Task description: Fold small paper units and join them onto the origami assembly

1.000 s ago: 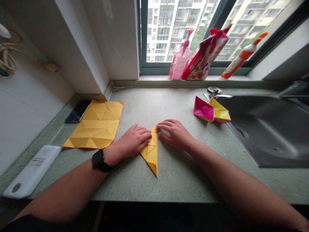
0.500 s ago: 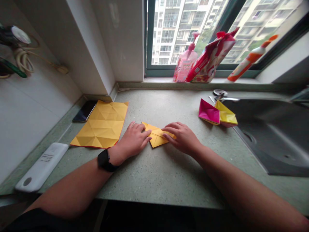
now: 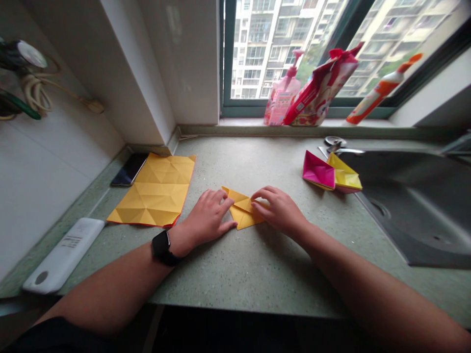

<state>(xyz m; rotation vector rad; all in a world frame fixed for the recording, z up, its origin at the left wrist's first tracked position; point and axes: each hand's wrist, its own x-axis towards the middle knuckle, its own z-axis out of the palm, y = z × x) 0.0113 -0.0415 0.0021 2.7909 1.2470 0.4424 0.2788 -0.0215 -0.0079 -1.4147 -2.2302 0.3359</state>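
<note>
A small folded piece of yellow origami paper (image 3: 243, 218) lies on the countertop between my hands, with crossing folds and a raised flap on top. My left hand (image 3: 209, 215) rests at its left end, thumb and fingers apart and touching the edge. At the right end, my right hand (image 3: 279, 208) pinches the paper between thumb and fingers. Left of my hands lie creased yellow sheets (image 3: 158, 189) with a red edge showing beneath. A folded paper piece in magenta and yellow (image 3: 320, 171) stands to the right, beside the sink.
A phone (image 3: 128, 169) lies partly under the creased sheets. A white oblong device (image 3: 64, 255) sits at the left front of the counter. The steel sink (image 3: 415, 206) is on the right. A pink pump bottle (image 3: 283, 95), a red bag (image 3: 320, 88) and an orange-white bottle (image 3: 382, 90) stand on the sill.
The folded paper has shifted slightly right and toward me. My left thumb has spread away from its fingers, and my right hand has moved a little right with the paper.
</note>
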